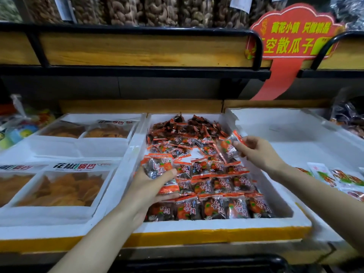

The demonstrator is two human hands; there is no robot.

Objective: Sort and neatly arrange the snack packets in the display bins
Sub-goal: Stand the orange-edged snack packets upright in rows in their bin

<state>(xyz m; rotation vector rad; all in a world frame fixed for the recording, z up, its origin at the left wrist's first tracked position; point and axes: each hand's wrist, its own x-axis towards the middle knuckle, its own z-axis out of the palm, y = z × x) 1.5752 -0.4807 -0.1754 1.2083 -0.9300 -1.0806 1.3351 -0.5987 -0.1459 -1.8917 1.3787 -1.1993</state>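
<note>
A: How are the snack packets (pixel 216 207) expected to handle?

B: They are judged to be light and soft. The glossy film is likely to be slippery, and the contents could be crushed if squeezed hard. A hold is best taken across the flat faces, or at the crimped end seams, where the film is probably stiffest.

A: Where are they found?

B: They are held in the middle bin (pixel 216 227) on the worktop. Neat rows are laid at the six o'clock end, and a loose heap (pixel 187 131) is seen toward twelve o'clock. A bare patch (pixel 195 154) of the bin floor is exposed near the centre.

A: How is the left hand (pixel 151 191) set?

B: It is placed at about eight o'clock of the bin with its fingers curled. A small stack (pixel 157 168) of packets is gripped between thumb and fingers, just above the rows.

A: And the right hand (pixel 258 152)?

B: It is seen at about two o'clock, partly closed. A packet or two (pixel 228 152) is pinched between thumb and fingertips, over the edge of the heap. The exact number cannot be told.

A: What is noted beside the bin?

B: Bags of crisps (pixel 59 186) are seen in the neighbouring bin at nine o'clock.
</note>
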